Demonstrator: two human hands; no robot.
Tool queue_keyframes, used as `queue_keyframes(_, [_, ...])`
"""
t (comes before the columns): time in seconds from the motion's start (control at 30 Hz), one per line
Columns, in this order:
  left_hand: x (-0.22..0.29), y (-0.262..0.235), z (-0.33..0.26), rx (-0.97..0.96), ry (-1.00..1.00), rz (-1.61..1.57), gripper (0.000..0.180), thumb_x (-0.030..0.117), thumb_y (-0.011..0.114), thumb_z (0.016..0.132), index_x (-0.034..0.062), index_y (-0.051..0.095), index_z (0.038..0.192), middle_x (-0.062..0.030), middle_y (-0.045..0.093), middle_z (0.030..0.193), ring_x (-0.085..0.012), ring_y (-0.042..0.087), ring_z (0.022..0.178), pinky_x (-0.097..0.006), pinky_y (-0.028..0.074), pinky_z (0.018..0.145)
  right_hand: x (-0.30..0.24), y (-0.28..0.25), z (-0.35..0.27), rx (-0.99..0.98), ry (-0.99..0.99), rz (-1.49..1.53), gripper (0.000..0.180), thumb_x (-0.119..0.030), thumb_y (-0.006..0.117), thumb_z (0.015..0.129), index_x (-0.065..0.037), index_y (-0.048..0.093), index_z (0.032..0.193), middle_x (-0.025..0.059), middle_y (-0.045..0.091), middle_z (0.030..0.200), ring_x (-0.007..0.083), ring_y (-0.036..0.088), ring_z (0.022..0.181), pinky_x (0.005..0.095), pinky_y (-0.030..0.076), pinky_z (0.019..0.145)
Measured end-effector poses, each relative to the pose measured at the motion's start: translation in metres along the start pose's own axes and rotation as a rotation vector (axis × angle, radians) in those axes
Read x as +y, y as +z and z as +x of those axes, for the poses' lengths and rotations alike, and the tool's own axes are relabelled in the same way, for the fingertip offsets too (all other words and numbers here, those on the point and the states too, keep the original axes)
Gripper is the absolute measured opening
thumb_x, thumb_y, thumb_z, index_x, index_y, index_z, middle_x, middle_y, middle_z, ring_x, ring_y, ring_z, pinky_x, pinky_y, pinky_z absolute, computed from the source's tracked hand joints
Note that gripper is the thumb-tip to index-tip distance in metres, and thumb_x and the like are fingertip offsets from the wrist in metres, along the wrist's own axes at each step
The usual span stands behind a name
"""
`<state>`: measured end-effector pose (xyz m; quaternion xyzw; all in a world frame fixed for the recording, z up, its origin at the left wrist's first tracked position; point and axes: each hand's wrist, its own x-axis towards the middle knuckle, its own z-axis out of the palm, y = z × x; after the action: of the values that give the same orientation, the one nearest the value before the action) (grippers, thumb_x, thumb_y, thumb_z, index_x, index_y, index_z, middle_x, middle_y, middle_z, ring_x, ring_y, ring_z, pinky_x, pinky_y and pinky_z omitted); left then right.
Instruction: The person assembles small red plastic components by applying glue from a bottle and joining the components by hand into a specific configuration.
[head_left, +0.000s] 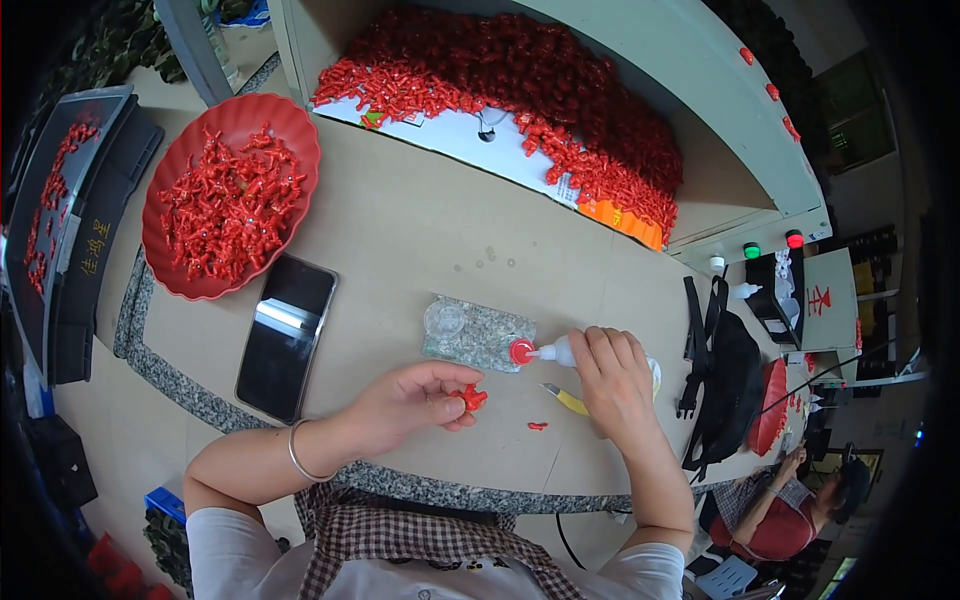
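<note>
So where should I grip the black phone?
Probably by both long edges of the black phone, toward its near end, coming down from above: it lies flat, longer than wide, and its far end is crowded by the red bowl.

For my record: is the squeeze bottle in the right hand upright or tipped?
Tipped: the squeeze bottle is sideways, its nozzle pointing left.

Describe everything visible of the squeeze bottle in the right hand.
The squeeze bottle is small, whitish and somewhat translucent, apparently plastic, with a narrow nozzle. The right hand grips it, its fingers hiding much of the body. It lies roughly sideways, nozzle pointing left toward a round red piece at the right end of the speckled grey slab; whether the tip touches that piece is unclear. How full it is cannot be told.
</note>
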<state>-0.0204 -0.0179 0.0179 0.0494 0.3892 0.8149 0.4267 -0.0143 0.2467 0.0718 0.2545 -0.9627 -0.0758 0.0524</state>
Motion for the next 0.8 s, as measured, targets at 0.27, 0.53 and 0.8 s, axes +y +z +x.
queue_keyframes(0.27, [-0.0014, -0.0009, -0.0007, -0.002, 0.054, 0.012, 0.033, 0.006, 0.053, 0.087, 0.0028, 0.047, 0.120, -0.0061, 0.057, 0.100, -0.0133, 0.057, 0.091, -0.028, 0.047, 0.081, -0.0018, -0.0017, 0.0020, 0.020, -0.023, -0.046, 0.038, -0.007, 0.050, 0.070, 0.002, 0.051, 0.107, 0.0117, 0.051, 0.099, 0.0242, 0.050, 0.094, 0.0363, 0.041, 0.085])
queue_keyframes(0.53, [-0.0006, 0.0001, 0.0004, -0.007, 0.072, 0.011, 0.036, 0.006, 0.054, 0.087, 0.0038, 0.045, 0.122, -0.0055, 0.057, 0.099, -0.0117, 0.055, 0.090, -0.027, 0.046, 0.080, -0.0026, -0.0042, 0.0046, 0.021, -0.044, -0.078, 0.038, -0.007, 0.050, 0.070, 0.003, 0.051, 0.107, 0.0121, 0.051, 0.099, 0.0240, 0.050, 0.094, 0.0359, 0.041, 0.083])
queue_keyframes(0.8, [0.0001, -0.0003, -0.0002, -0.024, 0.085, 0.014, 0.040, 0.005, 0.053, 0.087, 0.0054, 0.041, 0.126, -0.0063, 0.057, 0.099, -0.0134, 0.057, 0.092, -0.027, 0.046, 0.081, -0.0037, -0.0043, 0.0044, 0.030, -0.051, -0.081, 0.038, -0.007, 0.049, 0.070, 0.002, 0.051, 0.107, 0.0117, 0.051, 0.099, 0.0240, 0.050, 0.093, 0.0357, 0.041, 0.083])
